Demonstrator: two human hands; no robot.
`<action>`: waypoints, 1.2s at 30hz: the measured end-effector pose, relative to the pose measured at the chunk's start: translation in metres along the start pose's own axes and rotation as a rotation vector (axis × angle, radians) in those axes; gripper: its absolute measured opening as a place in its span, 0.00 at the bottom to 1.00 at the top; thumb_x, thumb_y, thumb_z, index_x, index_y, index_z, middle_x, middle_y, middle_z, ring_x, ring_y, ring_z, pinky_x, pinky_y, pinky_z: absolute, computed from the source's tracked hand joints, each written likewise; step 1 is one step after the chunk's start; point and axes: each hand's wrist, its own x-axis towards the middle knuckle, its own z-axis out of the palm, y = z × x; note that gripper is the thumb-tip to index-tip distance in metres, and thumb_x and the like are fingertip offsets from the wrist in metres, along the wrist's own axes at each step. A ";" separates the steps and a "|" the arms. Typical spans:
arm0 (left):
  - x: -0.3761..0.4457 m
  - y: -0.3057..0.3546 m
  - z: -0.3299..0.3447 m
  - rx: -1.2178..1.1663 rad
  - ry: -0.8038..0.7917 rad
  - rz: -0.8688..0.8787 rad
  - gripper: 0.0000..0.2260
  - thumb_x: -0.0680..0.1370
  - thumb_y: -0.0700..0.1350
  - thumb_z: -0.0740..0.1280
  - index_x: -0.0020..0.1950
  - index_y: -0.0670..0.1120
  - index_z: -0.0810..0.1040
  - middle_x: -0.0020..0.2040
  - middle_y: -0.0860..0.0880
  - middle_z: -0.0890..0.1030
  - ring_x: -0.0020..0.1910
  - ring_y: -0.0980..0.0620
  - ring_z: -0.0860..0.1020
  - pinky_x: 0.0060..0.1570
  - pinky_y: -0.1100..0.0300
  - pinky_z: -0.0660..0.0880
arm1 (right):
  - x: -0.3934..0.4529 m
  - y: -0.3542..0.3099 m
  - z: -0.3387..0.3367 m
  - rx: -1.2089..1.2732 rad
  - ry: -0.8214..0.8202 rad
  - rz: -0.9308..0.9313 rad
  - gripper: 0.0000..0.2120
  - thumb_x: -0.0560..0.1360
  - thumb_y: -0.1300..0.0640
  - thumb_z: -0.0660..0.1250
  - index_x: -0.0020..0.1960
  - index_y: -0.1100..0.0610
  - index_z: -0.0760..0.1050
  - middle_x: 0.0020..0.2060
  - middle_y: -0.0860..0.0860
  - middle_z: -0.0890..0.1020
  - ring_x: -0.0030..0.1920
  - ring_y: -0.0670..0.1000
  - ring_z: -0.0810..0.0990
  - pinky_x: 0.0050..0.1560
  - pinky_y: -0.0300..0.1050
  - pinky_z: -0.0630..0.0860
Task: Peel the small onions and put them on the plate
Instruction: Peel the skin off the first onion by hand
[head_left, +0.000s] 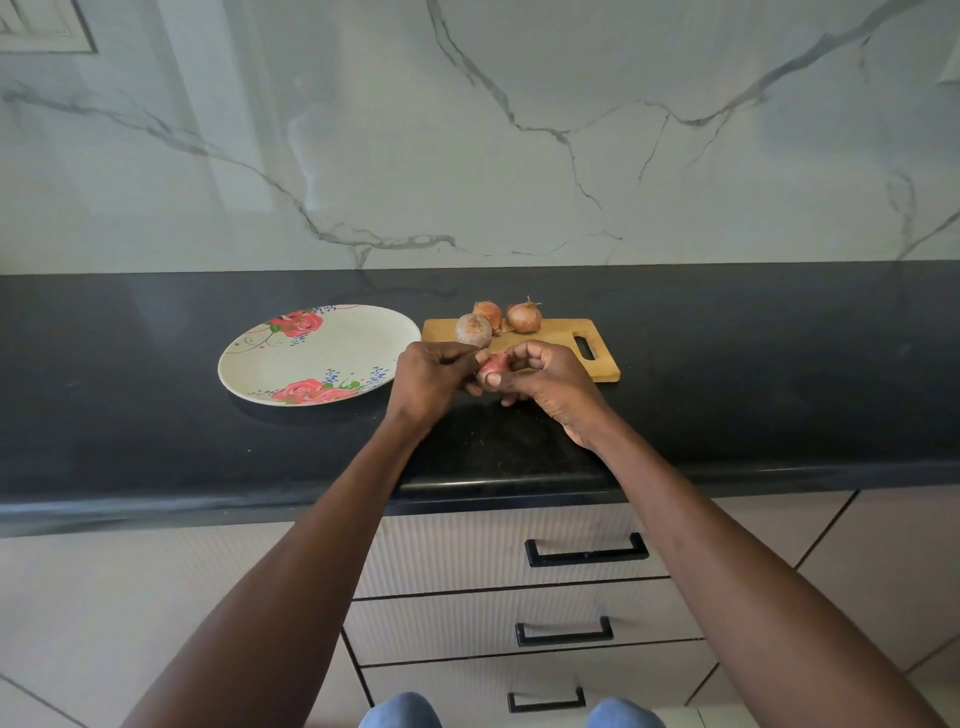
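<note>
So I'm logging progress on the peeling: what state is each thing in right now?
Onion in hand: partly peeled, pink flesh showing, gripped by both hands.
Left hand: pinching at the onion.
Right hand: curled round the onion.
Three onions on the cutting board: unpeeled, skins on.
Plate: holds no onions yet.
Drawers: closed.

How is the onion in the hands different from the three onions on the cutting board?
The onion in the hands shows pink, peeled flesh; the three onions on the cutting board keep their dry brown skin. It is held above the counter by the left hand and the right hand; the three lie untouched on the cutting board. All are small, and none is on the plate.
</note>
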 end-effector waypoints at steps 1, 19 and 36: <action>0.000 0.000 0.000 0.002 -0.005 0.003 0.05 0.78 0.42 0.72 0.52 0.47 0.86 0.42 0.46 0.87 0.38 0.47 0.85 0.49 0.46 0.83 | 0.000 0.001 0.000 0.010 -0.005 0.002 0.12 0.72 0.65 0.76 0.54 0.65 0.80 0.43 0.57 0.85 0.39 0.45 0.84 0.37 0.36 0.79; -0.001 0.006 0.000 0.057 -0.052 -0.132 0.04 0.80 0.39 0.70 0.45 0.44 0.82 0.38 0.46 0.86 0.40 0.51 0.85 0.52 0.53 0.82 | 0.000 0.003 0.000 0.004 0.008 -0.005 0.11 0.72 0.66 0.76 0.53 0.58 0.82 0.52 0.58 0.85 0.49 0.51 0.84 0.47 0.42 0.82; -0.002 0.004 -0.002 0.003 0.014 -0.152 0.04 0.79 0.38 0.70 0.46 0.44 0.82 0.42 0.44 0.86 0.44 0.48 0.86 0.57 0.47 0.81 | 0.004 0.002 -0.003 0.128 0.086 0.069 0.11 0.77 0.67 0.70 0.59 0.64 0.78 0.54 0.58 0.83 0.52 0.54 0.84 0.50 0.43 0.83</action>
